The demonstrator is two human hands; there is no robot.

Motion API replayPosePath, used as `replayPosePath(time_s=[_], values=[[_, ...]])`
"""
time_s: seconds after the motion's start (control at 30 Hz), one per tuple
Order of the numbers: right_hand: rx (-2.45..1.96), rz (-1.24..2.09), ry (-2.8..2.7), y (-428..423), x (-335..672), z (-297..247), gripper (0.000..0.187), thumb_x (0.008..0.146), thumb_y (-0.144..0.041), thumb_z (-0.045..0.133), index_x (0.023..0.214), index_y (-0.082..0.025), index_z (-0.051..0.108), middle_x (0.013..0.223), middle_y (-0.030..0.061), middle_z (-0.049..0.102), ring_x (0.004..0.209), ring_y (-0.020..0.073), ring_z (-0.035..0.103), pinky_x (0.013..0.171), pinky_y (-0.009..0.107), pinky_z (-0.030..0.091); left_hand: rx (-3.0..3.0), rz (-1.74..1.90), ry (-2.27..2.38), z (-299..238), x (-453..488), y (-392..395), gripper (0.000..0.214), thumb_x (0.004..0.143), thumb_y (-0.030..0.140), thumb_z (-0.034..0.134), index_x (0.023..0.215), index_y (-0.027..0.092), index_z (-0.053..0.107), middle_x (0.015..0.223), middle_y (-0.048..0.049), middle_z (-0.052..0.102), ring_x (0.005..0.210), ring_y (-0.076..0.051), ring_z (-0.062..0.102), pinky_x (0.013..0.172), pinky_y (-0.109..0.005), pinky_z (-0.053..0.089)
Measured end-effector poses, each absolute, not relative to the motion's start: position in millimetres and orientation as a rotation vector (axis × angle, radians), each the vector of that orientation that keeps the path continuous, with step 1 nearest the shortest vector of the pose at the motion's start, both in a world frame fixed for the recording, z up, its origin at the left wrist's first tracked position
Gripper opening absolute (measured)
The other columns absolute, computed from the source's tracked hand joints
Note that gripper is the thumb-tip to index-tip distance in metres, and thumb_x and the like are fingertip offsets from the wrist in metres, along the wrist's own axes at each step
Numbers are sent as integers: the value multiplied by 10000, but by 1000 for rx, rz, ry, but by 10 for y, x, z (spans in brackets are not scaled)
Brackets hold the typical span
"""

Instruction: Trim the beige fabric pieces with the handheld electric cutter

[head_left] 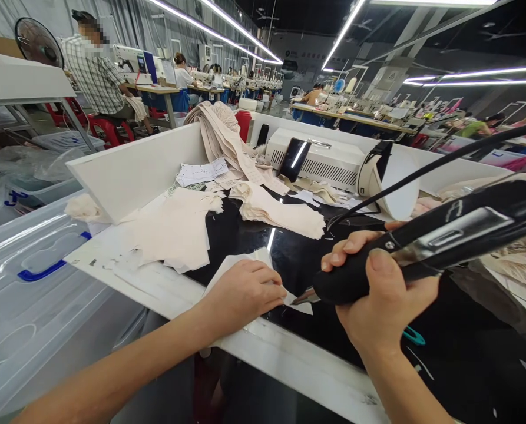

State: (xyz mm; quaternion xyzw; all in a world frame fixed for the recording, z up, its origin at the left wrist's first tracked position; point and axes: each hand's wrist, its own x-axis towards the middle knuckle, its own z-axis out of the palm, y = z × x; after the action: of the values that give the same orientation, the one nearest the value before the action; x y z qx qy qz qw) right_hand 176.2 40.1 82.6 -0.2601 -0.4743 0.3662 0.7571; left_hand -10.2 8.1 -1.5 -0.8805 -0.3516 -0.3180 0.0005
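Note:
My right hand (384,294) is wrapped round a black corded hand tool (346,282) with a silver lever along its body and a slim metal tip; its exact kind I cannot tell. The tip touches a small white cloth piece (234,263) near the front edge of the black work surface (302,262). On that cloth my left hand (245,291) lies with fingers bent and pressed together, gripping it close beside the tip. Part of the cloth is hidden under this hand. Behind it lie two stacks of cream cut cloth, a left stack (174,227) and a middle stack (280,209).
A phone (294,159) leans on a white vented box (318,156) at the back. Long beige strips (225,132) hang over the white side panel (148,168). A teal thread snipper (414,335) lies right of my right hand. Plastic bins (37,306) stand left; people sew beyond.

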Motion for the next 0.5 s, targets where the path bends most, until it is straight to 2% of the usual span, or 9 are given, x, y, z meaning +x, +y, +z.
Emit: replayPosePath(time_s=[0.13, 0.33, 0.5], values=[[-569, 785, -1054, 391, 1761, 801, 484, 809, -350, 989, 1131, -271, 638, 779, -72, 718, 535, 151, 657, 474, 287, 580, -2756, -994, -1100, -17, -99, 88, 260, 1225, 279, 623, 1107, 200, 841, 1136, -39, 848, 1020, -209, 778, 948, -370, 582], [-596, 736, -1045, 382, 1849, 860, 409, 805, -284, 915, 1123, -273, 657, 754, -74, 711, 544, 164, 649, 466, 285, 566, -2792, -936, -1146, 3, -99, 78, 130, 1176, 265, 727, 1151, 211, 842, 1197, -33, 851, 1077, -211, 780, 972, -373, 582], [-634, 719, -1040, 374, 1932, 857, 421, 780, -301, 919, 1108, -294, 655, 747, -80, 707, 541, 173, 642, 470, 306, 587, -2790, -962, -1166, 10, -104, 62, 129, 1175, 256, 726, 1155, 208, 844, 1201, -30, 850, 1099, -213, 779, 992, -376, 585]])
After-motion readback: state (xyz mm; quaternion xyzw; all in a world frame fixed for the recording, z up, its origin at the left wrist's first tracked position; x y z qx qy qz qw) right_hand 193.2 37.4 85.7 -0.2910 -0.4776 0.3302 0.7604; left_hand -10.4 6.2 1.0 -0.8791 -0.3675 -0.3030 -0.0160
